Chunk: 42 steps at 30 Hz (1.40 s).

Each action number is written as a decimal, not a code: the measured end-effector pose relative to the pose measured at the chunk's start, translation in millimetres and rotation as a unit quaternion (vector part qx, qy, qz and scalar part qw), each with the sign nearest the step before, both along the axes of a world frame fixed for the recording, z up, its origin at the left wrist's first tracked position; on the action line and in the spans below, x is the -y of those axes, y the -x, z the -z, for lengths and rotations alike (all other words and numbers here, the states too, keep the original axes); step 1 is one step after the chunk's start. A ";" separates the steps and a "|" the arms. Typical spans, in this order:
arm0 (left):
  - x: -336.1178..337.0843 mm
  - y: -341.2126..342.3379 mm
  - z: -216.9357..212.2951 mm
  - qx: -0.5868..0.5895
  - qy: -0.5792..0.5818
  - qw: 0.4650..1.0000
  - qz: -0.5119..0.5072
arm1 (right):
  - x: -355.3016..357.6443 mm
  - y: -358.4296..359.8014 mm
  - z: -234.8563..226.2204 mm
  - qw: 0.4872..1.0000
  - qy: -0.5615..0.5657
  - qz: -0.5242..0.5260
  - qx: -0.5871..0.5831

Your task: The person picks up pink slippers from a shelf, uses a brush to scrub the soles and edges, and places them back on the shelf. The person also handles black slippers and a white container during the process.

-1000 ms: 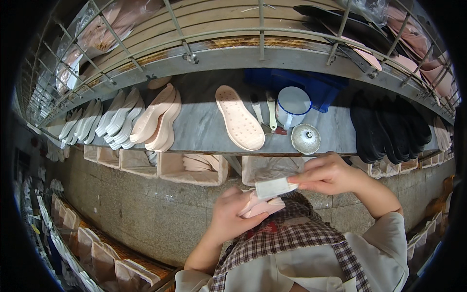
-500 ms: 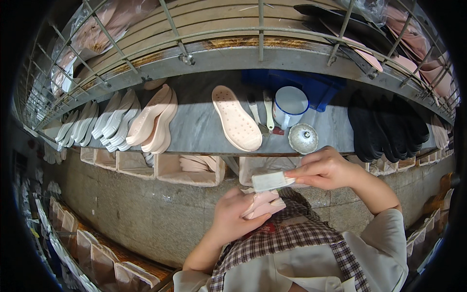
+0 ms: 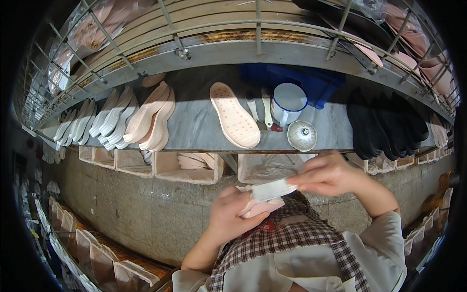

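My left hand (image 3: 227,214) is closed around a bundle of pale pink, layered shoe pieces (image 3: 258,208), held in front of the checked apron. Between the fingers and thumb of my right hand (image 3: 327,174) is one end of a flat white block (image 3: 270,190), slightly blurred. Its far end lies over the top of the pink pieces; whether it touches them I cannot tell. On the bench beyond my hands lies one pale pink shoe sole (image 3: 235,116). To its right are two brushes (image 3: 267,108), a white enamel mug (image 3: 289,100) with a blue rim, and a round speckled lid (image 3: 301,136).
Pink soles (image 3: 154,117) and white soles (image 3: 116,117) stand in rows at the left of the grey bench (image 3: 192,129). Black soles (image 3: 365,126) stand at the right. A blue bin (image 3: 323,85) sits behind the mug. Above runs a wire-fenced shelf (image 3: 214,53); lined baskets (image 3: 187,173) stand below.
My right hand has moved slightly down and right. The white block has come lower over the pink pieces, which my left hand still holds.
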<state>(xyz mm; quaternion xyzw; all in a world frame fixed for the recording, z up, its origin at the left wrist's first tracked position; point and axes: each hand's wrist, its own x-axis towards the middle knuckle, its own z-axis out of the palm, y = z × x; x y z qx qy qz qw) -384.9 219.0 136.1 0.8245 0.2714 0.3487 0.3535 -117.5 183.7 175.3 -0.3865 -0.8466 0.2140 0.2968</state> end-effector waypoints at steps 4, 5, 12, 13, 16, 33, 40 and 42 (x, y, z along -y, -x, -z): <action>1.0 -8.0 1.3 0.037 -0.006 0.999 0.011 | -3.9 11.6 10.9 0.999 -0.019 -0.002 -0.030; 2.0 -7.4 0.7 0.023 -0.016 1.000 0.012 | -4.5 11.7 12.1 1.000 -0.006 0.009 -0.009; 7.7 -6.2 -2.8 -0.009 0.033 0.999 0.012 | -2.9 6.7 11.5 0.999 -0.001 0.000 0.042; 8.0 -5.4 -4.4 0.007 0.014 1.000 0.010 | -2.8 6.7 11.1 1.000 -0.024 -0.001 -0.013; 7.0 -6.0 -5.6 -0.019 0.010 1.000 0.005 | -3.3 6.2 11.7 0.999 -0.020 0.006 -0.036; 6.0 2.5 -4.6 -0.026 -0.003 1.000 -0.010 | -5.9 -19.5 12.9 0.992 0.011 0.122 -0.039; 7.9 -0.2 0.5 -0.004 0.006 1.000 -0.005 | 4.5 3.9 6.9 0.999 -0.022 0.009 -0.038; 8.0 -2.7 0.5 0.003 -0.004 1.000 0.004 | 3.2 10.6 7.5 1.000 -0.007 -0.019 0.013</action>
